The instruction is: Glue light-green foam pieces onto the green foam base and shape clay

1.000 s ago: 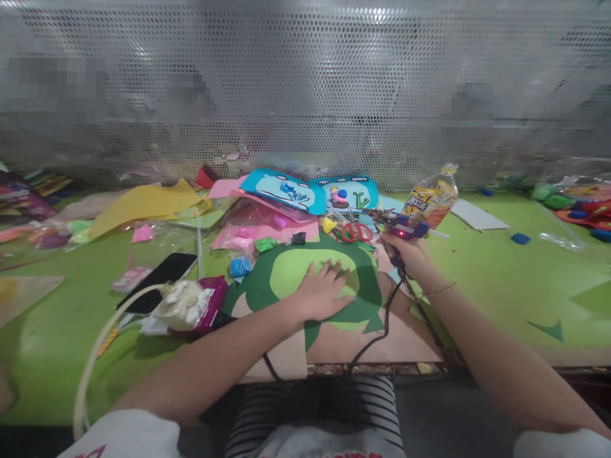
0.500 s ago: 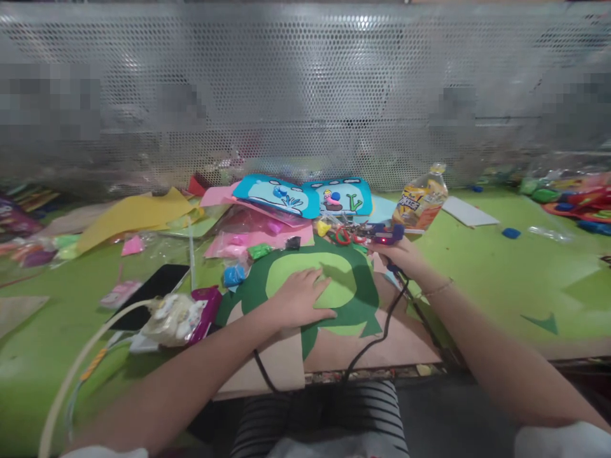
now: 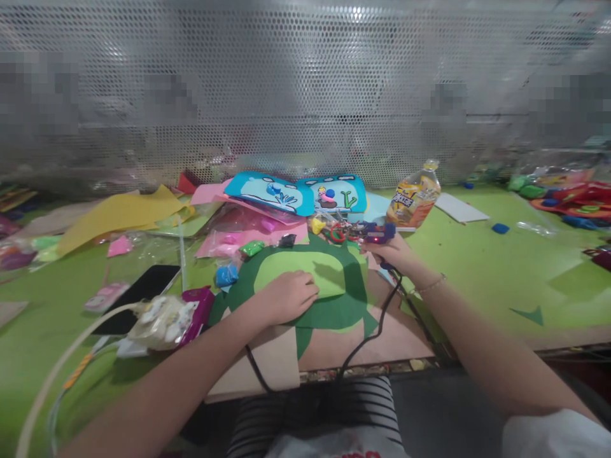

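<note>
Green tabletop point(image 3: 468, 273): right hand point(image 3: 395, 250) wraps a glue gun point(image 3: 379, 231), long axis sideways, pointing left; left hand point(image 3: 287, 298) curls on pale-green paper point(image 3: 326, 280), hold unclear

White sleeve point(image 3: 548, 432), thin bracelet point(image 3: 431, 285).

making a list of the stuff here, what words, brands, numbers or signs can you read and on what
None can be quoted with certainty.
Bottle: bold lettering on the orange and yellow print, too blurred to read surely.
Shirt: red letters, cut off and blurred.
</note>
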### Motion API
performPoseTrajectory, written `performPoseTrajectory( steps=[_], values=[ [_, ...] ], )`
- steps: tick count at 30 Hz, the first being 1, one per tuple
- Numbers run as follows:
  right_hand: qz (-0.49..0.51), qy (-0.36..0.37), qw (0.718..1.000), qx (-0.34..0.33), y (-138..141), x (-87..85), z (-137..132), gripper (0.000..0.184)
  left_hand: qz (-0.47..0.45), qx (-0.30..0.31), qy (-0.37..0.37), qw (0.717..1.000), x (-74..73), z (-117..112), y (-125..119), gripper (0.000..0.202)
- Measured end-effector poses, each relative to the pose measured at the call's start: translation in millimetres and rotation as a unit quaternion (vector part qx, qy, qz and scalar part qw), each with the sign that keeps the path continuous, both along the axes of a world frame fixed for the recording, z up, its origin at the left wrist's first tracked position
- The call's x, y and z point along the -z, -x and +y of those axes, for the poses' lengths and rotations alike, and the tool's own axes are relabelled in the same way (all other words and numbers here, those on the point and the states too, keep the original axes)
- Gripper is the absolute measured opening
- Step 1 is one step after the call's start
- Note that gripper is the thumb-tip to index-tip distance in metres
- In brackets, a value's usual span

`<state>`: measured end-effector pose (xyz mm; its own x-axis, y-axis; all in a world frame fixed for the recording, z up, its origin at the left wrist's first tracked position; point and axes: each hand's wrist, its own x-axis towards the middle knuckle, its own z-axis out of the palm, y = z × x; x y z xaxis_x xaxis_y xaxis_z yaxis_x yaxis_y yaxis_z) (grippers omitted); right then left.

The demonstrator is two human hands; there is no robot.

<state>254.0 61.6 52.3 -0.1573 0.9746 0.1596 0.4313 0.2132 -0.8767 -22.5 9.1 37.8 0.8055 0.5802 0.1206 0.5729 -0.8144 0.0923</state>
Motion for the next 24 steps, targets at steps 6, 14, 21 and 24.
performPoseTrajectory(
  steps=[6, 14, 21, 24],
  values=[
    [-0.044, 0.060, 0.993, -0.091, -8.9, -11.2, -6.8, 0.029, -0.031, -0.021, 0.037, 0.999, 1.6, 3.3, -2.4, 0.031],
    [-0.209, 0.086, 0.923, -0.313, 7.6, -15.1, -22.8, 0.027, -0.132, -0.090, 0.186, 0.969, 2.6, 10.5, -0.7, 0.018],
    [-0.315, 0.027, 0.912, -0.262, 31.0, -15.1, -37.4, 0.020, -0.171, -0.147, 0.219, 0.949, 6.5, 11.0, -3.2, 0.017],
    [-0.323, 0.018, 0.914, -0.245, 30.3, -15.3, -39.2, 0.016, -0.167, -0.137, 0.212, 0.953, 5.7, 9.7, -3.5, 0.016]
  ],
)
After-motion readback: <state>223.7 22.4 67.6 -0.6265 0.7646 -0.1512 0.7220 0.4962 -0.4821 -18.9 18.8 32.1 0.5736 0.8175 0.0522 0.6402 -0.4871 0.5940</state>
